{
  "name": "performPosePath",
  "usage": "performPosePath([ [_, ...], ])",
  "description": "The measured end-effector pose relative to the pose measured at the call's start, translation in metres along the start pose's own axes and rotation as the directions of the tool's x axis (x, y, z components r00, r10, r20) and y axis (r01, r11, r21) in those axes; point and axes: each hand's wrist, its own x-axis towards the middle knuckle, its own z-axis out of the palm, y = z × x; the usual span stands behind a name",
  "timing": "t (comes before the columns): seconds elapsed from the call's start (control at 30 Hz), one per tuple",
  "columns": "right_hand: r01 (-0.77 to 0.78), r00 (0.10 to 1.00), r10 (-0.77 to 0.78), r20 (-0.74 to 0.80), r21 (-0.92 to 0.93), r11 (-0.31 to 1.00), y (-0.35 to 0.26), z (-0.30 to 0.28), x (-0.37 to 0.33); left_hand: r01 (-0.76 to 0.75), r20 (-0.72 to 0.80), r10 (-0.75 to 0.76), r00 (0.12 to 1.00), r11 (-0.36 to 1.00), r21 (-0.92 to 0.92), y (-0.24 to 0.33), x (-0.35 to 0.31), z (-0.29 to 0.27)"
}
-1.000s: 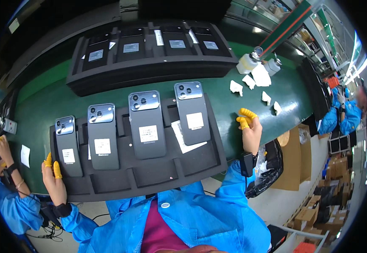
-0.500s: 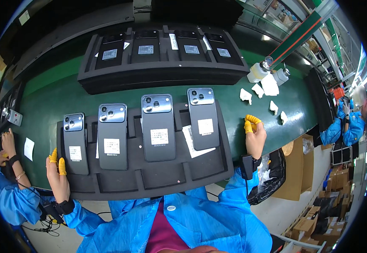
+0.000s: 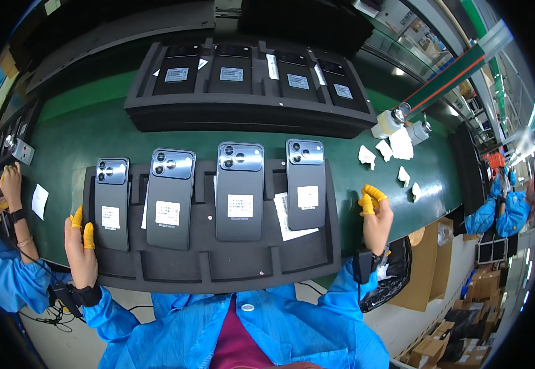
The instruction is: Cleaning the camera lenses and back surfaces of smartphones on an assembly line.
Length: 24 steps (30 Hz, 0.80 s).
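A: Which step?
B: Looks like handling at the near foam tray, lower centre of frame. Grey smartphones lie on it backs up, camera ends past its upper edge.
A: Grip?
B: Left hand at the tray's left edge, thumb and fingers moderately apart; can't tell if it grips the rim. Right hand right of the tray, apart from it, fingers curled to a narrow gap, nothing visible in it; can't tell if tips meet.
A: Next move needs?
B: My judgement: lifting a phone would call for a wider right hand, side edges only, off the lenses.
A: Counts?
B: Grey smartphones: 4. Far foam tray, upper centre: 1, holding 4 black smartphones. Upper right: 2 dispenser bottles, 5 white tissues, one larger. Yellow finger cots: 2 visible per hand.
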Motion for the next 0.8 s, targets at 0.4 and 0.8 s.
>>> performPosePath([
  [0.4, 0.141, 0.985, -0.134, 0.11, -0.053, 0.989, -0.037, 0.039, 0.016, -0.01, -0.049, 0.026, 0.998, 0.957, 0.29, 0.003, -0.01, -0.002],
  [0.8, 0.153, 0.984, -0.129, 0.12, -0.22, 0.963, -0.043, 0.041, 0.013, 0.008, -0.051, 0.012, 0.999, 0.925, 0.381, -0.016, -0.02, -0.005],
])
